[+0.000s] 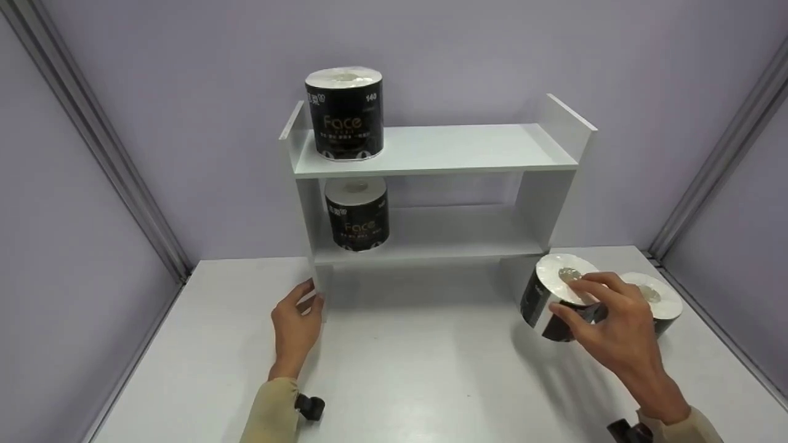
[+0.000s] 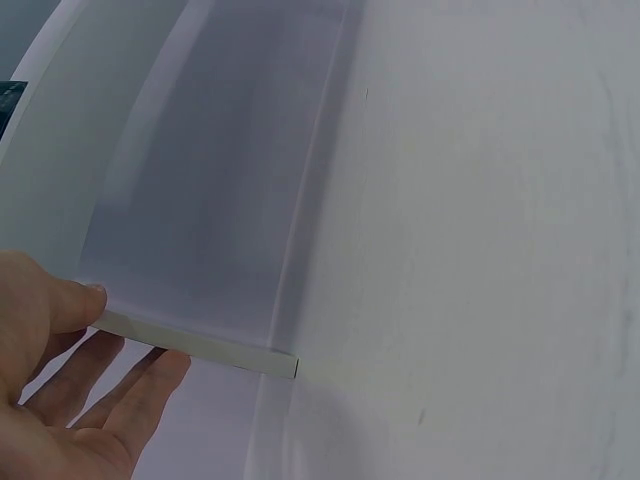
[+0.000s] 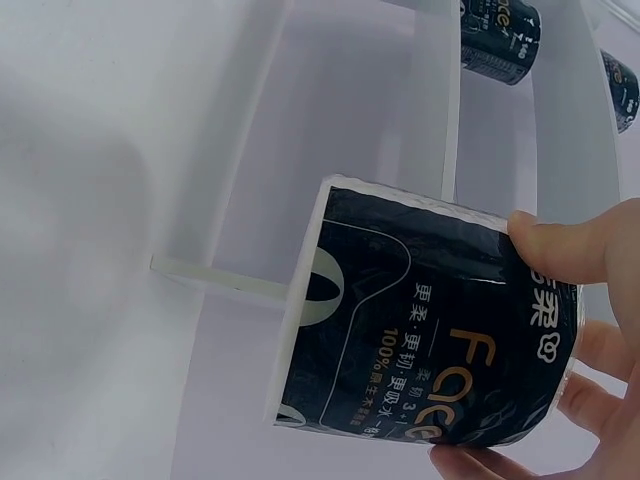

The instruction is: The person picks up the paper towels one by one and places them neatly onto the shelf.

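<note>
My right hand [image 1: 622,332] grips a toilet paper roll [image 1: 542,304] in a black "Face" wrapper, tilted, beside the right leg of a white two-tier shelf [image 1: 468,147]. Its thumb and fingers spread over the roll's upper end; the right wrist view shows the wrapper [image 3: 400,320] from the side. At the shelf's lower left, my left hand [image 1: 298,326] pinches the side panel [image 2: 200,345] between thumb and fingers. One upright roll [image 1: 345,120] stands at the left end of the top board, and another roll [image 1: 358,218] stands below it on the lower board.
Behind my right hand, a further roll [image 1: 659,295] stands on the white table [image 1: 406,381], partly hidden. The shelf stands near the back wall [image 1: 443,55]. Side walls with metal corner posts [image 1: 117,141] bound the table at left and right.
</note>
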Tool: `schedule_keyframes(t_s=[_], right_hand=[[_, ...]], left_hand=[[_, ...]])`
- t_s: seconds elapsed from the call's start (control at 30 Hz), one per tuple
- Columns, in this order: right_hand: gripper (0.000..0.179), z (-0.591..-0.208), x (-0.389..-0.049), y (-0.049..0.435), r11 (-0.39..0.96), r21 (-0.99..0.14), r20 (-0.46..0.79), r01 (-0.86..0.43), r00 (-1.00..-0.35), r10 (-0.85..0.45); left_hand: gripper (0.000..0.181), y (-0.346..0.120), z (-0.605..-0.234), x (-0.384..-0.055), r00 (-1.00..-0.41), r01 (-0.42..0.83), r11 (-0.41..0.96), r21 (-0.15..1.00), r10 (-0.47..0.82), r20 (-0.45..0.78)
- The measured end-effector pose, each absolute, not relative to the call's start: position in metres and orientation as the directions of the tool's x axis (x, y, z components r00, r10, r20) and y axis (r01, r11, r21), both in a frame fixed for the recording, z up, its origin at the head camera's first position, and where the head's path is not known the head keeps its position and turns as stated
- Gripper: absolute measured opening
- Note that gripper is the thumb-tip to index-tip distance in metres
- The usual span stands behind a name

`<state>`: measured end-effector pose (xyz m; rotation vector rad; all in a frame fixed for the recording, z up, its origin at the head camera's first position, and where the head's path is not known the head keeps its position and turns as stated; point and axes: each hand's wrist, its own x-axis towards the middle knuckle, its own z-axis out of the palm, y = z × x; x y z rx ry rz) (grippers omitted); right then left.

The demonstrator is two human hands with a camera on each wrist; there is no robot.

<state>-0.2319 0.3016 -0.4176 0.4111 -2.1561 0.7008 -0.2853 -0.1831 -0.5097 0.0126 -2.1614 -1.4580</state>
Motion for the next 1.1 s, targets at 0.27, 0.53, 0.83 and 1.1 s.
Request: schedule_keyframes(t_s=[0.27, 0.53, 0.83, 1.1], right_hand=[[0.043, -0.414, -0.232, 0.298, 0.79, -0.327, 0.799, -0.519, -0.598, -0.063], [0.043, -0.409, -0.23, 0.294, 0.783, -0.354, 0.788, -0.512, -0.614, -0.046], [0.044, -0.404, -0.231, 0.288, 0.779, -0.367, 0.786, -0.508, -0.617, -0.032], [0.047, -0.4, -0.235, 0.285, 0.773, -0.346, 0.801, -0.532, -0.596, -0.051]], left_hand=[[0.036, -0.184, -0.511, -0.286, -0.862, 0.267, 0.421, 0.867, -0.298, 0.41], [0.037, -0.183, -0.508, -0.285, -0.87, 0.249, 0.425, 0.87, -0.296, 0.393], [0.036, -0.183, -0.509, -0.283, -0.867, 0.25, 0.414, 0.875, -0.306, 0.393], [0.035, -0.183, -0.508, -0.285, -0.865, 0.254, 0.417, 0.873, -0.306, 0.398]])
